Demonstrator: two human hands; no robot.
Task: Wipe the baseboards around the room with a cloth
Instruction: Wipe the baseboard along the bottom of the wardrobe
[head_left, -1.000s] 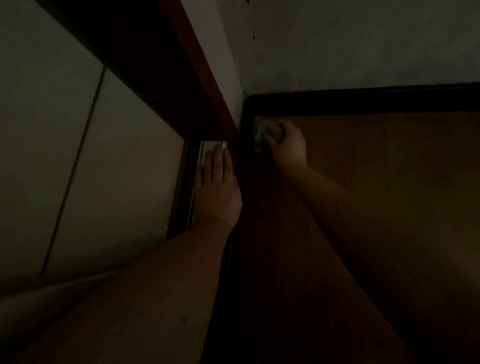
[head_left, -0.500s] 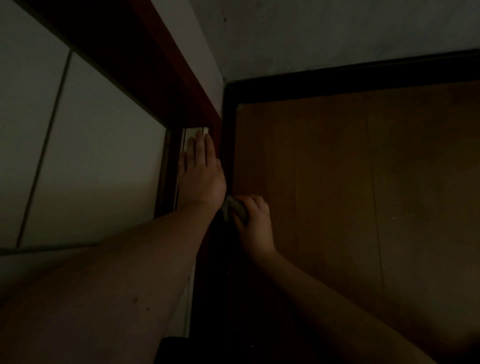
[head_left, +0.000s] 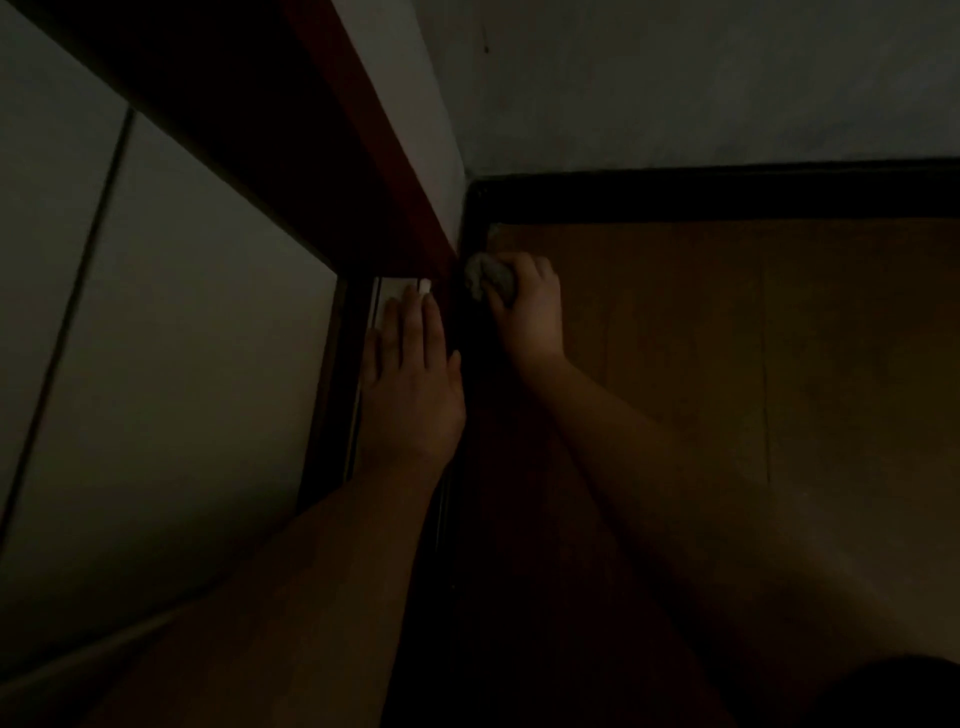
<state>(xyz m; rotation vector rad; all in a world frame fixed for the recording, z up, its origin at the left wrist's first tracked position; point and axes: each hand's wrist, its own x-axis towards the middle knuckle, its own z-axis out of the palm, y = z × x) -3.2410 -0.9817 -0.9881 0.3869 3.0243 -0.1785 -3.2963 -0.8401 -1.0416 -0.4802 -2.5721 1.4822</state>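
Right hand (head_left: 530, 306) gripping cloth (head_left: 485, 275), pressed against dark baseboard (head_left: 470, 218)

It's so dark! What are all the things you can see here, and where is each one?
cloth: one, pale grey, bunched in the right hand against the dark baseboard near the corner.
baseboard: two runs, black, along the foot of the far wall and along the left side of the floor, meeting at the corner.
floor: one, brown wood planks, right half.
wall: grey, top.
red-brown frame: one, slanting from the top down to the corner.
pale panels: two, greyish, left.
left hand: one, flat, fingers straight, resting beside the frame.
right hand: one, gripping the cloth.
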